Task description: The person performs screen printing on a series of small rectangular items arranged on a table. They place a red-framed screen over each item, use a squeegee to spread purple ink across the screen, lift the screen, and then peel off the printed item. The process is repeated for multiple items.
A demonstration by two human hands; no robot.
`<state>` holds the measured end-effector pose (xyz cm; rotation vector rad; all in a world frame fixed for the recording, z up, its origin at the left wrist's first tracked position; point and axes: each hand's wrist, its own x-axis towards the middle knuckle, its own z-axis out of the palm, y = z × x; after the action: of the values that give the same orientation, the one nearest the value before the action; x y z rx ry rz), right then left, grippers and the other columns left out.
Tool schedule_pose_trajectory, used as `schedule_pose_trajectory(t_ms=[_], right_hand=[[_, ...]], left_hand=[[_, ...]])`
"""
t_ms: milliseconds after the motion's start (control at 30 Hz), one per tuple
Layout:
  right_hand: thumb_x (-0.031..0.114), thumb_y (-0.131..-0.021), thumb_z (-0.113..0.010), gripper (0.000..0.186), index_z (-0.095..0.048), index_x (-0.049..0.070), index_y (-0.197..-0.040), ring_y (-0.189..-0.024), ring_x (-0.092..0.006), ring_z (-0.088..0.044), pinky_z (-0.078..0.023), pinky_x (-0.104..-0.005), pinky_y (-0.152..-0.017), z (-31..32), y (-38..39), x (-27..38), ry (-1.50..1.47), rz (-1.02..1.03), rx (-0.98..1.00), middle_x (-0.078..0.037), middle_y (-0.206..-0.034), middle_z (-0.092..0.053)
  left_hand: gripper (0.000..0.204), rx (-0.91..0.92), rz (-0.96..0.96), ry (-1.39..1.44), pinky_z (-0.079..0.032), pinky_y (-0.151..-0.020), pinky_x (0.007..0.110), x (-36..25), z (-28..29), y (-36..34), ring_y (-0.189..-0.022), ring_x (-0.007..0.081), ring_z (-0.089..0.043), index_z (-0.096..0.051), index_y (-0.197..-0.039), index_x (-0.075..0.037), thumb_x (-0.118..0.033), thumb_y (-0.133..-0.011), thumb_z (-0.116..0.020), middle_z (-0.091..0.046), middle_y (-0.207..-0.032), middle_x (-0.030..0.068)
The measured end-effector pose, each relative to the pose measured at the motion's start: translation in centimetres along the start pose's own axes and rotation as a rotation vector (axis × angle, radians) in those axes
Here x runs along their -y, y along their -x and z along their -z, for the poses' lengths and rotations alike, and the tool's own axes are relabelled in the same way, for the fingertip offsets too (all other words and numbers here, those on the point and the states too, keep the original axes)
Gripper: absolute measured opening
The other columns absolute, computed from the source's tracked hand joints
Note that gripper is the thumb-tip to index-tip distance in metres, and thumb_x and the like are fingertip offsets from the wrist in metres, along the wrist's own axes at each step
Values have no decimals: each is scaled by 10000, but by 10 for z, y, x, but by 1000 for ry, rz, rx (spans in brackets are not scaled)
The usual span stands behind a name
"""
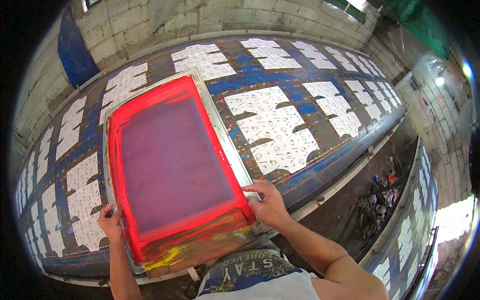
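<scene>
A large screen printing frame [227, 135] with a pale metal rim lies over the long table in front of me. Its mesh [167, 160] is dark purple, bordered by wet-looking bright red ink, with yellow and red smears along the near edge. My left hand [111, 222] is closed on the frame's left side near its front corner. At the right side, close to the near corner, my right hand [267, 204] grips the rim with thumb and index finger. What fabric lies beneath the frame is hidden.
White patterned fabric pieces [272, 127] lie in rows on the ink-stained table [320, 172]. A second table [395, 240] with similar pieces stands at the right. Between them, a pile of rags and debris [382, 200] sits on the floor. A block wall [200, 17] runs behind.
</scene>
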<state>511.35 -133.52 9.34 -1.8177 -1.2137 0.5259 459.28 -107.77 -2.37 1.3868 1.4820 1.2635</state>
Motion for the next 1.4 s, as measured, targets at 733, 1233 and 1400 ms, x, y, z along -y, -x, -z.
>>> schedule_pose_trajectory(t_ms=[733, 1233, 1400], right_hand=[[66, -885, -757, 244, -837, 65, -1115, -1203, -401, -712, -546, -462, -1088, 293, -91, -224, 52, -118, -105, -234, -1194, -770], [108, -915, -764, 242, -829, 69, -1146, -1221, -402, -701, -537, -460, -1098, 377, -106, -300, 3, -212, -63, -224, -1217, -743], [138, -932, -788, 325, -792, 81, -1252, -1261, -403, -678, -520, -483, -1122, 385, -109, -301, 23, -128, 43, -219, -1303, -718]], left_hand=[[272, -93, -37, -26, -472, -661, 246, -136, -351, 155, -732, 67, -574, -739, -1002, -31, 101, -805, -872, -659, -853, -27], [225, -82, -62, -99, -482, -700, 268, -162, -446, 196, -760, 89, -561, -725, -969, -25, 80, -818, -854, -670, -891, -1], [223, -54, -52, -82, -489, -693, 270, -157, -445, 194, -762, 90, -584, -728, -969, -23, 75, -817, -858, -686, -896, 11]])
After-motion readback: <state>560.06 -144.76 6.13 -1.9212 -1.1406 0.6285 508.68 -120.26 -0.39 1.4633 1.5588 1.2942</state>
